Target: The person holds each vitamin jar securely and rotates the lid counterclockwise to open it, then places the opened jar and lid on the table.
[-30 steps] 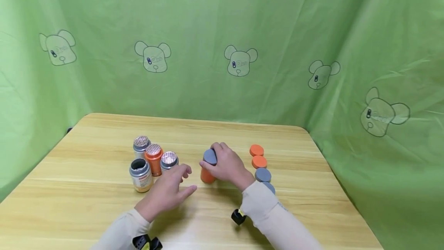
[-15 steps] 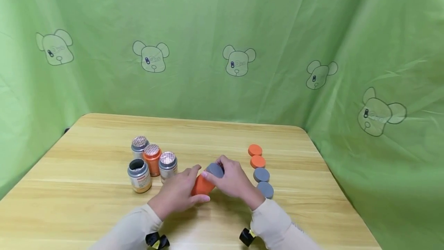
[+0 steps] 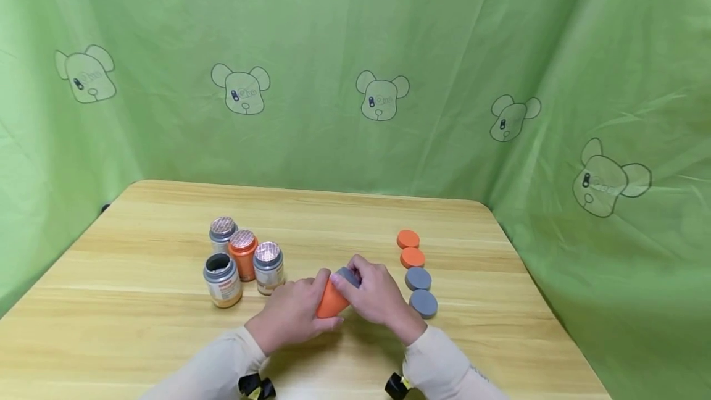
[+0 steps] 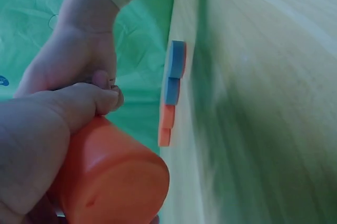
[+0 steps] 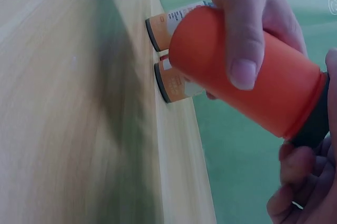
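Tilted above the table, an orange bottle (image 3: 331, 301) has its grey lid (image 3: 349, 276) pointing up and to the right. My left hand (image 3: 294, 312) grips the bottle's body, thumb along the near side. On the lid are the curled fingers and thumb of my right hand (image 3: 378, 294). In the right wrist view the orange bottle (image 5: 247, 71) shows its smooth side, with the dark grey lid (image 5: 314, 121) still against the neck. The left wrist view looks at the bottle's rounded base (image 4: 124, 187); the lid is hidden there.
Left of my hands stand several lidless bottles: a grey-necked one (image 3: 223, 286) with an open mouth, an orange one (image 3: 244, 261) and others sealed with foil. To the right, two orange lids (image 3: 408, 239) and two grey lids (image 3: 424, 304) lie in a row on the wooden table (image 3: 489, 326).
The orange bottle has come off the table and tilted, lid to the right. My left hand has moved right and taken hold of its body; my right hand has stayed on the lid.
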Demonstrator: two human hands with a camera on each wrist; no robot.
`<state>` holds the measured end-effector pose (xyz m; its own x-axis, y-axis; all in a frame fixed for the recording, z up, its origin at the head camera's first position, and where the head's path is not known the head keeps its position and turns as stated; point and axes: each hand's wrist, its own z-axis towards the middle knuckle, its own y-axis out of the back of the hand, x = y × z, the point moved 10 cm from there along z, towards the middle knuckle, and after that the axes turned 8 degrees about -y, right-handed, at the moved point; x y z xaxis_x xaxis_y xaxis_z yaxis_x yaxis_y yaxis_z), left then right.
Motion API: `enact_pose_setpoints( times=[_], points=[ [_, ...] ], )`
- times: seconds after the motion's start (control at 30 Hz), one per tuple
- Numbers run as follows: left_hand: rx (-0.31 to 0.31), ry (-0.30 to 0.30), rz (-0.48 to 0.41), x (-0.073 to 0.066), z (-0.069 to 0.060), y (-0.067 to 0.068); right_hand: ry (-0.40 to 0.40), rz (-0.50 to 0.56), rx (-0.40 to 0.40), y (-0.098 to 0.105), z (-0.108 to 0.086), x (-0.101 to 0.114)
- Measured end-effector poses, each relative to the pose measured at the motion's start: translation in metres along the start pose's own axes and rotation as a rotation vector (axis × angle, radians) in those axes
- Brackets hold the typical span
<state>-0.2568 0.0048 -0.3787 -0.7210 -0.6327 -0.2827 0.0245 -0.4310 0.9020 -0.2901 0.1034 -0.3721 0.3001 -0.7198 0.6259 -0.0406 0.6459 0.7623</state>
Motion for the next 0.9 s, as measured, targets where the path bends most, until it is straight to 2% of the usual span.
enact_pose_setpoints(
  times=[0.3, 0.47, 0.73, 0.9],
  points=[
    [0.051, -0.012, 0.039, 0.002, 0.0, 0.002, -0.021, 0.073, 0.073, -0.006, 0.0, -0.005],
    [0.05, -0.046, 0.072, 0.001, 0.002, 0.005, -0.01, 0.078, 0.072, -0.008, -0.001, -0.008],
    [0.026, -0.065, 0.128, 0.0, 0.005, 0.008, 0.014, 0.101, 0.05, -0.008, -0.001, -0.011],
    [0.017, -0.084, 0.129, -0.002, 0.006, 0.009, 0.034, 0.118, 0.038, -0.006, -0.002, -0.011]
  ],
)
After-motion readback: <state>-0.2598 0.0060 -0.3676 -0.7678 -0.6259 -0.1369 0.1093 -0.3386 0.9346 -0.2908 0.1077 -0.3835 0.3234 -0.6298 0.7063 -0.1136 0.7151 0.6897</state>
